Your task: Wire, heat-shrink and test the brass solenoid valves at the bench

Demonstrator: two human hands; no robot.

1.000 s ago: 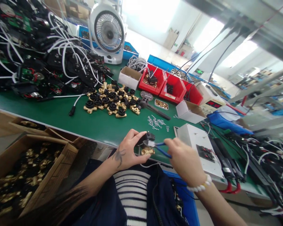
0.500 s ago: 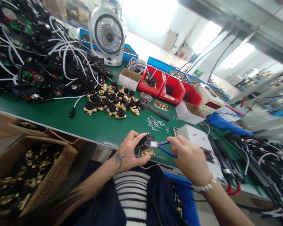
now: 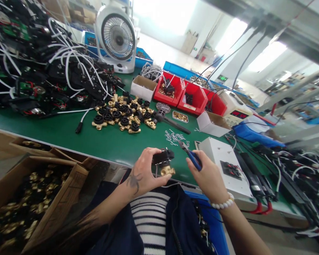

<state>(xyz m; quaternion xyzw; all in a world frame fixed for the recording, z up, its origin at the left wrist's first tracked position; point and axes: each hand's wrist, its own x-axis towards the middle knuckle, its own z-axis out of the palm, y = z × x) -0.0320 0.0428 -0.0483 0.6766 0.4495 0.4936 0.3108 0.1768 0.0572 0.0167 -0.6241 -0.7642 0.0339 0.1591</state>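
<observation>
My left hand point(image 3: 146, 170) is closed around a black housing with a brass valve fitting point(image 3: 167, 171) on its underside, held at the front edge of the bench. My right hand point(image 3: 208, 173) grips blue-handled pliers point(image 3: 193, 159), their jaws pointing away from me over a scatter of small metal clips point(image 3: 172, 137). Whether the jaws touch a clip is too small to tell. Further back lies a heap of brass valve fittings with black caps point(image 3: 122, 115). Beside the heap rests a black ratchet-like tool point(image 3: 172, 122).
A fan point(image 3: 118, 37) stands at the back, left of red parts bins point(image 3: 192, 97). Black assemblies with white cables point(image 3: 55, 78) pile up on the left. To the right sits a white box with switches point(image 3: 223, 163). A cardboard carton of fittings point(image 3: 69, 184) is below the bench.
The pliers have moved off the black housing, away from me toward the metal clips, and their handles are closer together. My left hand keeps hold of the fitting at nearly the same spot.
</observation>
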